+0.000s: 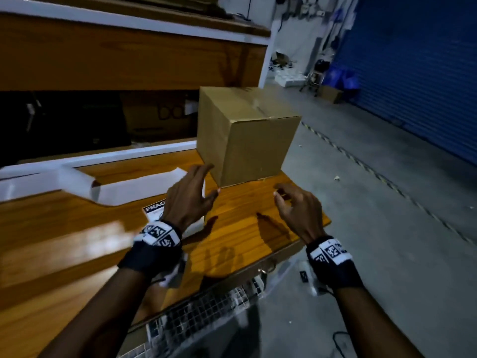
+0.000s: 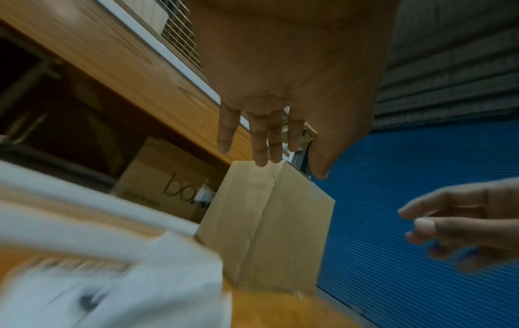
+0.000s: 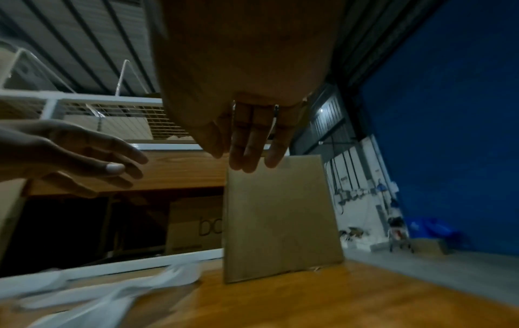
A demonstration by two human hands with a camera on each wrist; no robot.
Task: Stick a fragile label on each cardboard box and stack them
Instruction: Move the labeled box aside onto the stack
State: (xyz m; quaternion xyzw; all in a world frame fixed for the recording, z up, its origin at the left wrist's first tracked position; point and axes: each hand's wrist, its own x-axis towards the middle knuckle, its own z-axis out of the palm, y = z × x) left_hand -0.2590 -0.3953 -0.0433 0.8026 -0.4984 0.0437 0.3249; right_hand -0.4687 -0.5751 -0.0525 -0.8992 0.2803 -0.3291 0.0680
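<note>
Left hand (image 1: 189,196), right hand (image 1: 296,210): fingers released | cardboard box (image 1: 245,135) ahead | fragile label (image 1: 154,208) under left wrist

Bare forearms, no sleeves; left hand (image 1: 189,196) and right hand (image 1: 296,208) bare, no gloves, no rings visible; left wristband (image 1: 154,244) dark fabric with white panel of black square-code markers; right wristband (image 1: 331,259) same build, dark strap, white marker panel on top; thin dark cable (image 1: 325,290) hangs off right band's underside; a similar thin strand under left band, blurred.
</note>
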